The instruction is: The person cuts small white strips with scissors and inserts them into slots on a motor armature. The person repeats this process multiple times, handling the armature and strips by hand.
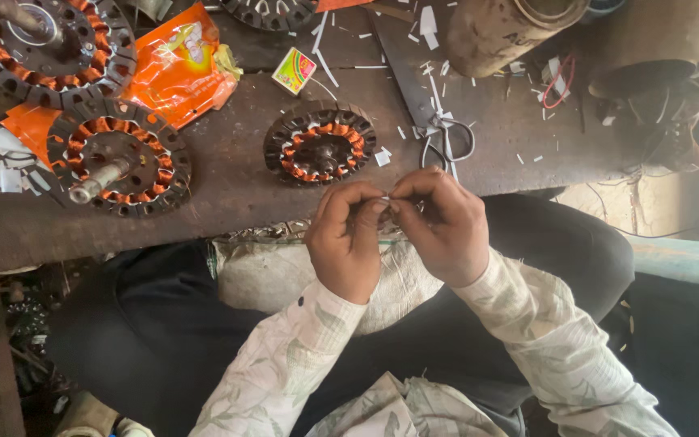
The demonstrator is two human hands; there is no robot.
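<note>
My left hand [348, 239] and my right hand [440, 225] meet fingertip to fingertip above my lap, pinching a tiny pale strip [385, 199] between them. Most of the strip is hidden by the fingers. Just beyond the hands, on the dark bench [228, 174], lies a round motor stator with copper windings [319, 142]. A pair of scissors [444, 139] rests on the bench to the right of it.
Two more copper-wound stators [117, 156] [48, 46] lie at the left, near an orange wrapper [178, 66]. A small colourful box [294, 70] and scattered white paper scraps [429, 22] cover the bench. A rusty cylinder [502, 28] stands at the back. A woven sack [269, 271] lies on my lap.
</note>
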